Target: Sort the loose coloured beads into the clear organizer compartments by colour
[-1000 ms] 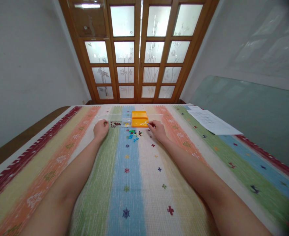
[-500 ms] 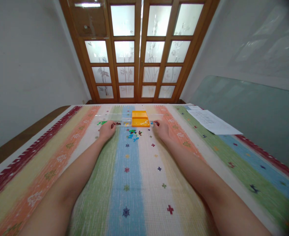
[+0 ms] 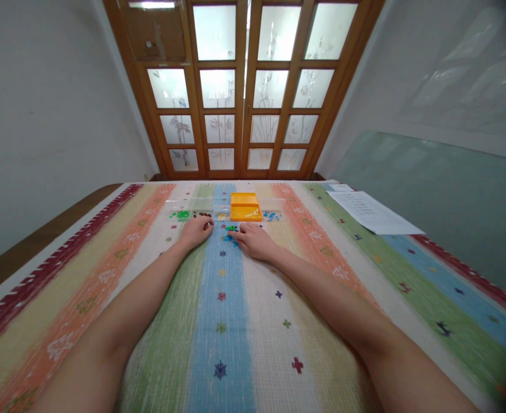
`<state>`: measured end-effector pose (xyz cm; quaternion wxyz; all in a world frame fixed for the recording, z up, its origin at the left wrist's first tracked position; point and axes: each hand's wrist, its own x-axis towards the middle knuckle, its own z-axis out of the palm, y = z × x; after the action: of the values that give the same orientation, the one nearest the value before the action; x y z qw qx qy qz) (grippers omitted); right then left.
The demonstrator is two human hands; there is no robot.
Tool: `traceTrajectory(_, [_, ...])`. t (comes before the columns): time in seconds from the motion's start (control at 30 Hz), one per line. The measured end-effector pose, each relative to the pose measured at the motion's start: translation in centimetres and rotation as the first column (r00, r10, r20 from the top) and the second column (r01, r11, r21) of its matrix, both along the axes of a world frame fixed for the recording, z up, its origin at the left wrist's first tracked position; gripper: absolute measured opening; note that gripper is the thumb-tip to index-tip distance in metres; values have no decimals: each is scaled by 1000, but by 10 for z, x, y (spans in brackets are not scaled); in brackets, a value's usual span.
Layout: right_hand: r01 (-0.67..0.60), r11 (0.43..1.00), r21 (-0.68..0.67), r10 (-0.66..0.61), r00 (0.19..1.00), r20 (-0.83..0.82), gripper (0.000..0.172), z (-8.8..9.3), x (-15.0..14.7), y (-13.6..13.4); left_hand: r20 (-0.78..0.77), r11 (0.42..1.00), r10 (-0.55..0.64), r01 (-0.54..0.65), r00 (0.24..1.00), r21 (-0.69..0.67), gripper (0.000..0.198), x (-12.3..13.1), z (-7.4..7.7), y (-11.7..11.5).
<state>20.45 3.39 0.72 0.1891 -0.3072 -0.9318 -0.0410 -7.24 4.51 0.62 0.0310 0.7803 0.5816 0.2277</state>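
A loose pile of small coloured pieces (image 3: 231, 238), mostly blue and green, lies on the striped cloth. My right hand (image 3: 256, 241) is over its right side, one finger stretched out into the pieces and partly covering them. My left hand (image 3: 196, 232) rests left of the pile with curled fingers, its tips close together; anything between them is too small to make out. Behind the hands stands a clear compartment box (image 3: 169, 217) with green pieces (image 3: 181, 215), dark red pieces (image 3: 202, 214), yellow pieces (image 3: 221, 217) and blue pieces (image 3: 271, 215). White pieces (image 3: 252, 213) lie in an open orange case (image 3: 244, 198).
The striped tablecloth (image 3: 221, 350) covers the table under both forearms. Printed paper sheets (image 3: 371, 213) lie on the right. A pale glass panel (image 3: 434, 178) leans along the right wall, and wooden doors (image 3: 241, 115) with frosted panes stand beyond the table.
My right hand has moved left and nearer from the blue compartment to the loose pile. My left hand has shifted right from the dark red compartment toward the pile. Both compartments now show.
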Motion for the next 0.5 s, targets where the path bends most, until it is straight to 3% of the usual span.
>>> traceTrajectory(0.3, [44, 999, -29, -45, 999, -26, 20, 2, 4, 4, -27, 999, 6, -5, 1000, 33, 24, 4, -3, -1])
traceTrajectory(0.5, [116, 981, -155, -138, 980, -141, 14, -8, 10, 14, -43, 999, -6, 8, 999, 44, 24, 4, -2, -1])
